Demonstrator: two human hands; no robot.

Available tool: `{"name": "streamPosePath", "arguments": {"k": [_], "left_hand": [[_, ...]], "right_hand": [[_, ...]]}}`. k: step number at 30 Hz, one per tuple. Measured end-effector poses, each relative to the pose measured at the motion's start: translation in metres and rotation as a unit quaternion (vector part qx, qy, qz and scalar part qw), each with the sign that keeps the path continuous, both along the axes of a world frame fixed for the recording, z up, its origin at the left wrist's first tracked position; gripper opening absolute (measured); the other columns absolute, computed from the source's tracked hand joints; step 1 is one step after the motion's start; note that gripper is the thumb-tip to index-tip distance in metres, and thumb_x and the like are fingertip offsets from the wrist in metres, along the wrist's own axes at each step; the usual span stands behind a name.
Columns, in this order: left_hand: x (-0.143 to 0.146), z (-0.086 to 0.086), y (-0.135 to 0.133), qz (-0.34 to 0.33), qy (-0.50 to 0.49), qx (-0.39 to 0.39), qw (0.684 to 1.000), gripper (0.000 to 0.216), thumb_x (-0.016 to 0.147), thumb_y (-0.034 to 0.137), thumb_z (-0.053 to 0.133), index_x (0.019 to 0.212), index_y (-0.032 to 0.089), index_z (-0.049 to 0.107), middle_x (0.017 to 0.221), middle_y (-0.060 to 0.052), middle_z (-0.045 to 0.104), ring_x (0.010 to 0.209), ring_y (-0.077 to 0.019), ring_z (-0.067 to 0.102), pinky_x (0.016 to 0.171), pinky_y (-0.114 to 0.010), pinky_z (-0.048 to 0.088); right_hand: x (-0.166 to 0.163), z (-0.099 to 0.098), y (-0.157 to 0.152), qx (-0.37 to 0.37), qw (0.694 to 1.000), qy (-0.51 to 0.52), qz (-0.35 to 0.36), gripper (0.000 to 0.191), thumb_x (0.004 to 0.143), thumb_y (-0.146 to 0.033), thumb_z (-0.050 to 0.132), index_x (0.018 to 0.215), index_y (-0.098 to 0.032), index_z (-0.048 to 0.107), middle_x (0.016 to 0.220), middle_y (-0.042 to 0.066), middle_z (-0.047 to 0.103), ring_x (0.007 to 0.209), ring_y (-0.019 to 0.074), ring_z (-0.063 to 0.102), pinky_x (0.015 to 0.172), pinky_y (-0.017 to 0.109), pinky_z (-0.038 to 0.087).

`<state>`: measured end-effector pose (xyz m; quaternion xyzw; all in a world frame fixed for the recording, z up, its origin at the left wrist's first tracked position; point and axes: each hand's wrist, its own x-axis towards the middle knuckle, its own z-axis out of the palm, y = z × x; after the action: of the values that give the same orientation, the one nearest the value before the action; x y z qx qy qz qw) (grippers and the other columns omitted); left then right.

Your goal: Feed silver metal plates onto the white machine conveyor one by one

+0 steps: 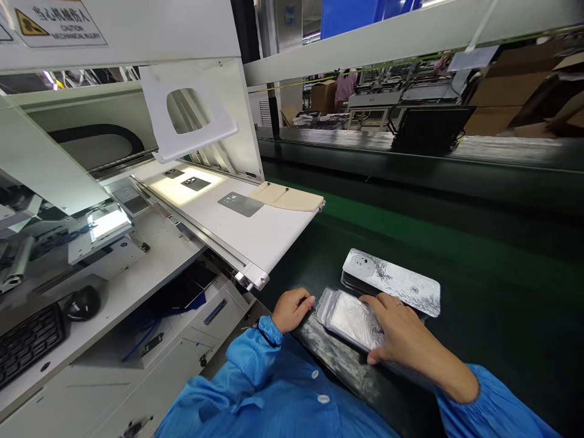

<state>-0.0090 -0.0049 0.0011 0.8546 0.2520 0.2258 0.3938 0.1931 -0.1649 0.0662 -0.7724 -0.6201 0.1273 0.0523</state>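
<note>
My left hand (292,309) is curled at the near edge of the dark belt, its fingertips touching the left end of a stack of clear plastic-wrapped pieces (344,316). My right hand (401,337) lies over the right side of that stack, fingers bent down on it. Just behind the hands sits a stack of silvery phone back covers (392,281) with camera cut-outs. Both arms wear blue sleeves.
A white machine (137,36) stands at left with a white feed tray (255,231) carrying one grey cover (240,204) and a beige pad (287,196). A keyboard (27,340) and mouse (82,302) sit lower left. The green conveyor belt (456,243) runs to the right.
</note>
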Motion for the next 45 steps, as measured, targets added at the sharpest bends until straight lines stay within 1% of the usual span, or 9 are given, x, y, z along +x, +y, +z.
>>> {"name": "streamPosePath", "arguments": {"k": [12, 18, 24, 30, 33, 36, 41, 43, 45], "left_hand": [[0.0, -0.002, 0.0, 0.007, 0.007, 0.001, 1.0, 0.044, 0.092, 0.049, 0.038, 0.07, 0.017, 0.059, 0.065, -0.002, 0.062, 0.062, -0.0119, 0.053, 0.061, -0.025, 0.04], [0.0, -0.004, 0.0, 0.007, -0.003, -0.001, 1.0, 0.046, 0.092, 0.051, 0.037, 0.07, 0.017, 0.059, 0.065, -0.002, 0.062, 0.062, -0.0121, 0.054, 0.061, -0.025, 0.039], [0.001, -0.004, 0.0, 0.004, 0.002, 0.005, 1.0, 0.046, 0.093, 0.05, 0.037, 0.07, 0.017, 0.059, 0.065, -0.002, 0.062, 0.062, -0.0118, 0.054, 0.061, -0.025, 0.039], [0.0, -0.004, 0.0, 0.005, 0.0, 0.003, 1.0, 0.045, 0.092, 0.05, 0.037, 0.07, 0.017, 0.058, 0.064, -0.001, 0.06, 0.061, -0.0115, 0.052, 0.059, -0.024, 0.038], [0.0, -0.004, -0.001, 0.005, -0.008, -0.009, 1.0, 0.044, 0.092, 0.051, 0.038, 0.07, 0.017, 0.057, 0.065, -0.001, 0.059, 0.061, -0.0116, 0.053, 0.059, -0.024, 0.038], [0.0, -0.004, -0.001, 0.004, -0.019, -0.016, 1.0, 0.045, 0.091, 0.053, 0.039, 0.07, 0.017, 0.057, 0.064, -0.001, 0.058, 0.06, -0.0116, 0.051, 0.058, -0.025, 0.036], [-0.005, -0.003, -0.004, -0.029, -0.095, 0.0, 0.995, 0.049, 0.084, 0.062, 0.048, 0.071, 0.016, 0.058, 0.069, -0.004, 0.059, 0.064, -0.0126, 0.05, 0.06, -0.025, 0.038], [-0.009, 0.005, -0.011, -0.062, -0.142, -0.018, 0.988, 0.055, 0.077, 0.068, 0.053, 0.08, 0.015, 0.061, 0.079, -0.008, 0.062, 0.072, -0.0153, 0.054, 0.063, -0.026, 0.043], [-0.012, 0.019, -0.023, -0.104, -0.173, -0.049, 0.978, 0.069, 0.067, 0.073, 0.061, 0.102, 0.013, 0.062, 0.097, -0.013, 0.064, 0.085, -0.0204, 0.058, 0.073, -0.032, 0.049]], "right_hand": [[-0.004, 0.001, -0.002, 0.078, 0.996, -0.039, 0.015, 0.099, 0.039, -0.023, 0.09, 0.13, -0.015, 0.053, 0.103, 0.012, 0.056, 0.093, 0.0324, 0.056, 0.074, 0.04, 0.048], [-0.004, 0.003, 0.0, 0.074, 0.997, -0.031, -0.001, 0.103, 0.032, -0.023, 0.093, 0.128, -0.014, 0.055, 0.101, 0.012, 0.056, 0.087, 0.0305, 0.058, 0.072, 0.038, 0.05], [-0.004, 0.007, 0.002, 0.066, 0.998, -0.018, -0.006, 0.105, 0.034, -0.024, 0.093, 0.13, -0.013, 0.053, 0.098, 0.011, 0.055, 0.08, 0.0274, 0.059, 0.07, 0.038, 0.051], [-0.008, 0.012, 0.001, 0.073, 0.996, -0.04, -0.007, 0.1, 0.037, -0.024, 0.091, 0.128, -0.014, 0.053, 0.094, 0.011, 0.059, 0.079, 0.0292, 0.06, 0.067, 0.037, 0.049], [-0.011, 0.014, 0.001, 0.073, 0.996, -0.044, -0.004, 0.092, 0.04, -0.023, 0.089, 0.125, -0.015, 0.054, 0.095, 0.012, 0.063, 0.087, 0.0328, 0.061, 0.071, 0.039, 0.048], [-0.01, 0.014, 0.002, 0.04, 0.999, -0.004, -0.01, 0.067, 0.045, -0.023, 0.086, 0.107, -0.018, 0.059, 0.096, 0.009, 0.066, 0.093, 0.0326, 0.061, 0.073, 0.037, 0.047], [-0.002, 0.021, -0.002, -0.062, 0.988, 0.134, -0.033, 0.03, 0.063, -0.027, 0.072, 0.086, -0.022, 0.054, 0.074, 0.001, 0.067, 0.073, 0.0244, 0.063, 0.06, 0.03, 0.043], [-0.003, 0.03, -0.005, -0.041, 0.977, 0.205, -0.034, 0.026, 0.068, -0.034, 0.068, 0.087, -0.022, 0.054, 0.073, 0.001, 0.067, 0.068, 0.0223, 0.063, 0.059, 0.029, 0.044], [-0.011, 0.04, -0.003, 0.04, 0.961, 0.267, -0.052, 0.029, 0.073, -0.044, 0.063, 0.091, -0.022, 0.056, 0.076, 0.002, 0.069, 0.066, 0.0218, 0.064, 0.058, 0.03, 0.048]]}}
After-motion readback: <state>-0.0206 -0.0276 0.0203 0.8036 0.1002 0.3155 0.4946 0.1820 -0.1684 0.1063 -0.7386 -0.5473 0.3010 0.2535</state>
